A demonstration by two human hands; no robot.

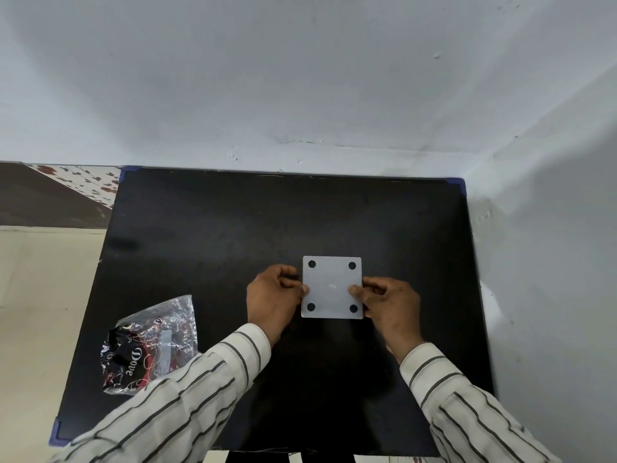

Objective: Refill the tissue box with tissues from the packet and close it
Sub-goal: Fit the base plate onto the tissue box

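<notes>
A square white panel with a black round pad at each corner faces up at the middle of the black table; it looks like the underside of the tissue box (332, 287). My left hand (273, 297) grips its left edge and my right hand (389, 304) grips its right edge, thumbs resting on the white face. The rest of the box is hidden beneath the panel. A crumpled clear plastic packet (150, 342) with black and red print lies flat at the table's front left, apart from both hands. No tissues show.
The black table (233, 228) stands in a corner, with white walls right behind it and close on its right. Its left edge drops to a pale floor. Striped sleeves cover both forearms over the front of the table.
</notes>
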